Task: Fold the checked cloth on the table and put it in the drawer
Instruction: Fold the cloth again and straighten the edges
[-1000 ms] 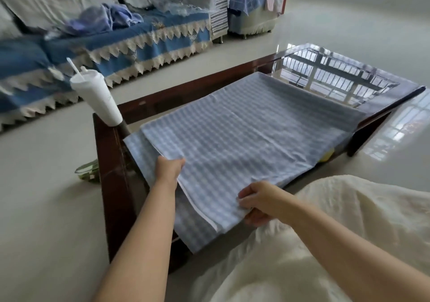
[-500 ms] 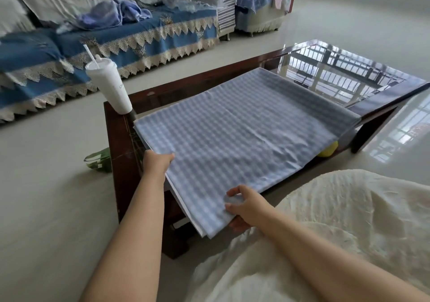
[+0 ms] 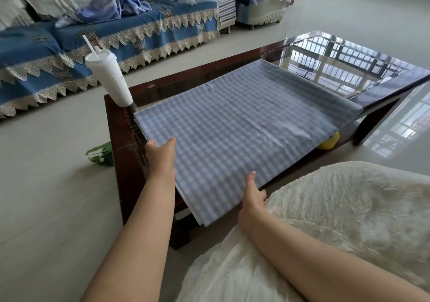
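Observation:
The blue and white checked cloth (image 3: 235, 127) lies folded in layers on the left half of the dark wood, glass-topped table (image 3: 363, 73), its near corner hanging over the edge. My left hand (image 3: 160, 157) holds the cloth's left edge, fingers on top. My right hand (image 3: 252, 197) grips the near edge, thumb on top and fingers underneath. No drawer can be made out; the table's front is hidden by the cloth and my arms.
A white lidded cup with a straw (image 3: 108, 78) stands at the table's left corner, close to the cloth. A yellow object (image 3: 329, 141) sits on the lower shelf. A green slipper (image 3: 100, 152) lies on the floor. A blue-covered sofa (image 3: 97, 38) stands beyond.
The offset layers have been squared up: the lower layer that stuck out at the left and front now sits under the top one. Both hands moved along the edges.

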A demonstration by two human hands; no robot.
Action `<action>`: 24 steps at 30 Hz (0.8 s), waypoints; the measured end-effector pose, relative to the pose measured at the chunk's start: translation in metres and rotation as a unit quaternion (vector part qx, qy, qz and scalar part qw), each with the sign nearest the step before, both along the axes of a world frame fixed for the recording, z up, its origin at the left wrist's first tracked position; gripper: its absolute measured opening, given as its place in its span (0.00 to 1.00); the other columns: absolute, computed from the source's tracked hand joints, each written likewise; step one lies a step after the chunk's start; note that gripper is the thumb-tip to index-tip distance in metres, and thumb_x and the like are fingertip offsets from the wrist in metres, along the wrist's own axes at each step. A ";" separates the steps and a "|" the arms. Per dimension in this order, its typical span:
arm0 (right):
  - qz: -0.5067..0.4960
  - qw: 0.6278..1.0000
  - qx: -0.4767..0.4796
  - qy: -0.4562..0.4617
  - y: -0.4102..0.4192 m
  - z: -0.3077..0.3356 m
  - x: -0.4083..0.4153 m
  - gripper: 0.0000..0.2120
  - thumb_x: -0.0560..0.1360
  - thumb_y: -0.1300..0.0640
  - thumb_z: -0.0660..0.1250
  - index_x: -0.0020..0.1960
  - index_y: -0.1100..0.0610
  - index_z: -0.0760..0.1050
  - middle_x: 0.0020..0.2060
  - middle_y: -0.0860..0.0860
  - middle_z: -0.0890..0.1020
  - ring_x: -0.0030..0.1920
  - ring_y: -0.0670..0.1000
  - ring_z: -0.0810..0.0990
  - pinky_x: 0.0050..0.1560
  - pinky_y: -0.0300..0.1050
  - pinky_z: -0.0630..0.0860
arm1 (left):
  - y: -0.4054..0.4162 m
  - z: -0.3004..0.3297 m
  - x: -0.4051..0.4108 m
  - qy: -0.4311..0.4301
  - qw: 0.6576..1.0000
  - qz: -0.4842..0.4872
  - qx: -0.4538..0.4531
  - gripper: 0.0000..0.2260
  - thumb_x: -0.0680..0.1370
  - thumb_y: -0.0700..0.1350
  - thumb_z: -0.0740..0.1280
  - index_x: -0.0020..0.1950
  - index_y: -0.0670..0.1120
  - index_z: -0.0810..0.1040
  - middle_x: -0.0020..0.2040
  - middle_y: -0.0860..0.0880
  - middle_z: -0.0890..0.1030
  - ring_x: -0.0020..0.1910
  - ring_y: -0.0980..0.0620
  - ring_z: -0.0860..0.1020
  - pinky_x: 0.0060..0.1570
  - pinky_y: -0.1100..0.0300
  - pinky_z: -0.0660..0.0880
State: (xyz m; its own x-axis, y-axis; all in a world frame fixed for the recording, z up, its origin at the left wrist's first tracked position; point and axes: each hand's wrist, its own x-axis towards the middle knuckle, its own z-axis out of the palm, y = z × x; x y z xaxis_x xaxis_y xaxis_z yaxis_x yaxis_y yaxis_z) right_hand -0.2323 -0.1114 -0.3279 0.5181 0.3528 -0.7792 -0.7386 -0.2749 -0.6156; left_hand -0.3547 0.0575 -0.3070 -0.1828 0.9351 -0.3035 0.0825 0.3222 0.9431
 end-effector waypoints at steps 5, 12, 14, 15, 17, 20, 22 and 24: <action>0.041 0.992 0.089 0.080 0.001 -0.018 0.010 0.57 0.47 0.34 0.78 0.71 0.52 0.63 0.63 0.54 0.76 0.61 0.58 0.76 0.63 0.60 0.72 | 0.014 -0.027 -0.010 0.006 1.000 0.002 -0.002 0.41 0.55 0.59 0.70 0.68 0.53 0.67 0.65 0.49 0.75 0.59 0.46 0.77 0.55 0.43 0.76; 0.077 0.989 0.127 -0.002 -0.028 0.036 0.020 0.12 0.73 0.61 0.68 0.55 0.61 0.71 0.44 0.55 0.80 0.34 0.47 0.81 0.25 0.39 0.76 | -0.032 0.014 0.000 -0.083 0.994 0.054 -0.053 0.42 0.65 0.45 0.73 0.75 0.48 0.56 0.67 0.44 0.71 0.61 0.43 0.74 0.58 0.48 0.73; 0.082 0.982 0.151 -0.085 -0.027 0.057 0.024 0.12 0.74 0.61 0.68 0.55 0.63 0.69 0.39 0.55 0.78 0.23 0.45 0.76 0.18 0.35 0.65 | -0.042 0.011 0.000 -0.066 0.995 0.056 -0.051 0.39 0.71 0.41 0.71 0.76 0.44 0.53 0.68 0.44 0.69 0.62 0.44 0.73 0.54 0.54 0.71; 0.078 0.977 0.157 -0.122 -0.026 0.067 0.026 0.16 0.74 0.62 0.68 0.59 0.64 0.68 0.39 0.56 0.78 0.22 0.45 0.76 0.18 0.34 0.65 | -0.046 0.012 -0.001 -0.066 0.994 0.056 -0.062 0.37 0.72 0.41 0.70 0.76 0.44 0.55 0.67 0.44 0.70 0.61 0.44 0.74 0.52 0.53 0.72; 0.068 0.965 0.174 -0.184 -0.024 0.082 0.032 0.25 0.74 0.61 0.69 0.67 0.60 0.62 0.43 0.58 0.80 0.23 0.44 0.77 0.20 0.35 0.68 | -0.049 0.017 -0.002 -0.139 0.984 0.040 -0.107 0.28 0.73 0.40 0.69 0.72 0.41 0.65 0.63 0.42 0.76 0.53 0.44 0.79 0.48 0.53 0.76; 0.070 0.943 0.202 -0.254 -0.028 0.095 0.037 0.36 0.74 0.60 0.69 0.74 0.48 0.51 0.43 0.55 0.80 0.25 0.43 0.78 0.26 0.36 0.74 | -0.052 0.029 -0.001 -0.220 0.958 -0.038 -0.179 0.13 0.75 0.43 0.68 0.58 0.41 0.78 0.53 0.42 0.82 0.51 0.43 0.81 0.55 0.48 0.77; 0.108 0.914 0.203 -0.333 -0.033 0.097 0.042 0.32 0.76 0.58 0.67 0.74 0.45 0.54 0.39 0.50 0.79 0.31 0.43 0.80 0.32 0.37 0.79 | -0.048 0.033 0.002 -0.231 0.952 -0.062 -0.189 0.09 0.75 0.44 0.66 0.53 0.41 0.78 0.49 0.43 0.82 0.49 0.44 0.81 0.49 0.51 0.80; 0.187 0.867 0.191 -0.421 -0.035 0.095 0.048 0.18 0.80 0.60 0.60 0.68 0.49 0.68 0.46 0.47 0.80 0.46 0.46 0.82 0.43 0.43 0.81 | -0.043 0.038 0.005 -0.249 0.945 -0.083 -0.197 0.06 0.76 0.39 0.62 0.49 0.39 0.76 0.45 0.42 0.80 0.43 0.45 0.81 0.36 0.54 0.82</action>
